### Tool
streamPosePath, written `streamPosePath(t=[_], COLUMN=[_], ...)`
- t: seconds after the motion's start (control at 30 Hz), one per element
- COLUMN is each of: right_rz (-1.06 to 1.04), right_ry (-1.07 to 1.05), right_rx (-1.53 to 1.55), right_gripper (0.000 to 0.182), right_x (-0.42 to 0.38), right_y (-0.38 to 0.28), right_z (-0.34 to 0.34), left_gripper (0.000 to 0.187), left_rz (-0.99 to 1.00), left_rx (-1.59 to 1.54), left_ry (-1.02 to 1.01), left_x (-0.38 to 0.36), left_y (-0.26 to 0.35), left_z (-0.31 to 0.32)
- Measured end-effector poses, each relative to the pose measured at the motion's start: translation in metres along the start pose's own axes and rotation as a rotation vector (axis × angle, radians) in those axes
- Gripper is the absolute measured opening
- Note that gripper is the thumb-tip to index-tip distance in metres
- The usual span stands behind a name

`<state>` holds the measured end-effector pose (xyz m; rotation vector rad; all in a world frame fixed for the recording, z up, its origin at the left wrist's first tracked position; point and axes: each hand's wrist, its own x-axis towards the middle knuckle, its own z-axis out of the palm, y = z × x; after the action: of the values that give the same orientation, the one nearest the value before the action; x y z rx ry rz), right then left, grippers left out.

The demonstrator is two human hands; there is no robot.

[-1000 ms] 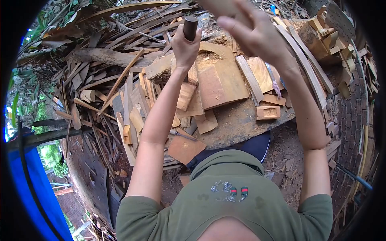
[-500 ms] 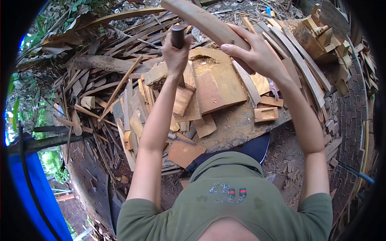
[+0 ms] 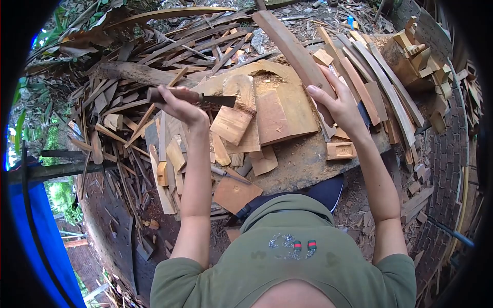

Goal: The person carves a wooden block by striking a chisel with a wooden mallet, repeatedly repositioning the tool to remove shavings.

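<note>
My left hand (image 3: 182, 110) is closed round the wooden handle of a chisel (image 3: 221, 100). The chisel lies nearly level, its dark flat blade pointing right, with the tip near the upper edge of a pale wood block (image 3: 231, 126). That block rests tilted on a board left of a thick, broad slab (image 3: 295, 110). In my right hand (image 3: 343, 105) is a long, slightly curved stick of wood (image 3: 287, 43). It slants up and away to the left, my thumb and fingers around its near end. Wood chips lie in a hollow at the slab's far end.
A small box-like wood piece (image 3: 341, 150) sits on the worktop's right side. At the near edge are a knife (image 3: 231, 174) and a flat square of wood (image 3: 237, 194). Heaped scrap strips (image 3: 123, 102) spread left; long slats (image 3: 385, 77) lean right beside a stump (image 3: 403, 56).
My left hand has moved left and down, turning the chisel from upright to nearly level. My right hand has shifted right and toward me with the wooden stick.
</note>
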<state>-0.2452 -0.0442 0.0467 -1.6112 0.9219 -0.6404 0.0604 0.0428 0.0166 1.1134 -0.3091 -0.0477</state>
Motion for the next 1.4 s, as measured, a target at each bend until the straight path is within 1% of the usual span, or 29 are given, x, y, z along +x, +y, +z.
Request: streamPosePath(t=[0.03,0.07,0.13,0.17,0.23,0.27,0.33,0.37,0.4,0.47,0.5,0.63,0.7,0.8,0.83,0.87,0.93,0.97,1.0,1.03,1.07,1.1,1.13,1.17,1.2,1.23,1.27,1.33,1.4], right_rz=[-0.026,-0.051,-0.059,-0.079,-0.098,-0.078,-0.063,-0.05,-0.038,-0.041,-0.042,-0.051,-0.04,-0.056,-0.091,-0.09,-0.036,-0.04,-0.135,-0.229,-0.226,-0.407,-0.589,-0.73,-0.875,-0.916,-0.902,-0.799,-0.824], right_ry=[0.015,0.03,0.031,0.051,0.066,0.063,0.057,0.047,0.041,0.04,0.039,0.023,0.011,-0.001,0.013,0.01,-0.012,-0.016,0.005,0.027,0.026,0.012,0.001,-0.039,-0.079,-0.115,-0.21,-0.281,-0.233], right_rx=[-0.011,-0.022,-0.028,-0.046,-0.064,-0.065,-0.067,-0.052,-0.039,-0.064,-0.087,-0.062,-0.043,-0.062,-0.066,-0.065,-0.165,-0.164,-0.163,-0.16,-0.156,-0.161,-0.165,-0.217,-0.269,-0.431,-0.598,-0.799,-0.766], right_gripper=[0.072,0.071,0.07,0.07,0.071,0.071,0.072,0.072,0.073,0.073,0.074,0.075,0.077,0.08,0.08,0.08,0.078,0.078,0.077,0.076,0.076,0.077,0.079,0.079,0.08,0.077,0.075,0.073,0.074], right_x=[-0.001,-0.003,-0.008,-0.009,-0.014,-0.017,-0.02,-0.021,-0.022,-0.026,-0.028,-0.032,-0.035,-0.037,-0.038,-0.04,-0.044,-0.047,-0.052,-0.057,-0.062,-0.067,-0.072,-0.074,-0.076,-0.081,-0.082,-0.074,-0.077], right_y=[0.004,0.008,0.013,0.015,0.016,0.015,0.016,0.02,0.021,0.017,0.015,0.017,0.016,0.022,0.022,0.02,0.009,0.003,-0.005,-0.014,-0.026,-0.039,-0.052,-0.064,-0.072,-0.07,-0.073,-0.064,-0.068], right_z=[0.001,0.002,0.004,0.005,0.008,0.009,0.012,0.014,0.015,0.018,0.02,0.025,0.027,0.029,0.032,0.034,0.038,0.042,0.049,0.056,0.061,0.066,0.068,0.069,0.069,0.071,0.071,0.084,0.092], left_gripper=[0.04,0.039,0.038,0.038,0.035,0.035,0.034,0.028,0.028,0.029,0.03,0.026,0.023,0.021,0.019,0.019,0.019,0.02,0.02,0.02,0.02,0.015,0.015,0.016,0.019,0.014,0.013,0.014,0.014], left_rz=[0.014,0.044,0.052,0.054,0.248,0.249,0.254,0.289,0.292,0.361,0.314,0.301,0.496,0.491,0.556,0.556,0.552,0.579,0.582,0.542,0.497,0.47,0.469,0.516,0.564,0.289,0.474,0.342,0.331], left_rx=[0.053,0.034,-0.08,-0.08,0.113,0.112,0.343,0.275,0.273,0.405,0.422,0.406,0.484,0.524,0.584,0.588,0.532,0.559,0.563,0.486,0.409,0.415,0.415,0.661,0.908,0.358,0.414,0.379,0.343], left_ry=[-0.057,-0.078,-0.16,-0.156,-0.356,-0.352,-0.396,-0.32,-0.318,-0.24,-0.17,-0.202,-0.346,-0.382,-0.396,-0.395,-0.351,-0.35,-0.346,-0.362,-0.38,-0.444,-0.452,-0.451,-0.442,-0.335,-0.445,-0.395,-0.381], left_x=[-0.001,-0.007,-0.024,-0.029,-0.036,-0.039,-0.041,-0.045,-0.044,-0.042,-0.041,-0.043,-0.05,-0.064,-0.065,-0.067,-0.074,-0.076,-0.079,-0.083,-0.086,-0.088,-0.089,-0.089,-0.087,-0.092,-0.083,-0.096,-0.096], left_y=[-0.004,-0.008,0.005,0.008,0.015,0.018,0.025,0.023,0.021,0.015,0.014,0.017,0.017,0.018,0.019,0.019,0.02,0.017,0.014,0.01,0.008,0.007,-0.009,-0.037,-0.051,-0.02,-0.017,0.002,0.0], left_z=[-0.012,-0.025,-0.034,-0.039,-0.049,-0.057,-0.072,-0.071,-0.074,-0.082,-0.081,-0.077,-0.077,-0.078,-0.08,-0.079,-0.074,-0.077,-0.078,-0.078,-0.079,-0.083,-0.103,-0.133,-0.149,-0.095,-0.095,-0.087,-0.087])
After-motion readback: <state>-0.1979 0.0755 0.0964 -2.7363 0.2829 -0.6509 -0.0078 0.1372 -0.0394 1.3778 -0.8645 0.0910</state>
